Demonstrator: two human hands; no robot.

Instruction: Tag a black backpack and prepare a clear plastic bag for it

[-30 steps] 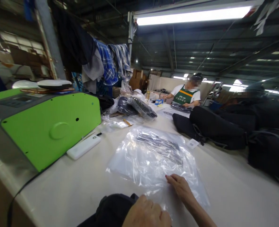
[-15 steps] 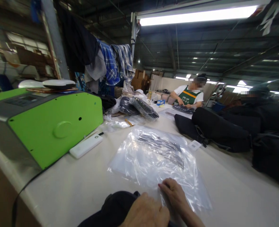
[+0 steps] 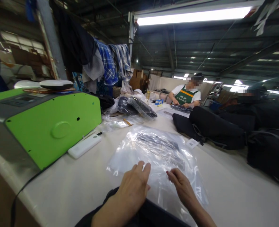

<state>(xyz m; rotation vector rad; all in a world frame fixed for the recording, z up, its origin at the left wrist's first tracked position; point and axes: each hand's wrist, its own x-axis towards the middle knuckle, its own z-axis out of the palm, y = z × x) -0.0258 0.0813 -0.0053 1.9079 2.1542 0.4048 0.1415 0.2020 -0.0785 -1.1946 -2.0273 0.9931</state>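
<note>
A large clear plastic bag with dark printing lies flat on the white table in front of me. My left hand is over the bag's near edge, its fingers bent and apart, holding nothing that shows. To its right, my right hand has its fingers and thumb together on the film of the bag. A black fabric item lies at the bottom of the view, partly hidden under my left hand and forearm, and reaches to the near part of the bag.
On the left stands a green and grey machine, with a white power bank beside it. Wrapped dark items lie behind the bag. Black bags are piled on the right. Across the table a person handles a dark item.
My left hand has moved forward and left off the black item, and its fingers have opened. My right hand has shifted slightly forward and right. More of the black item shows below the bag.
</note>
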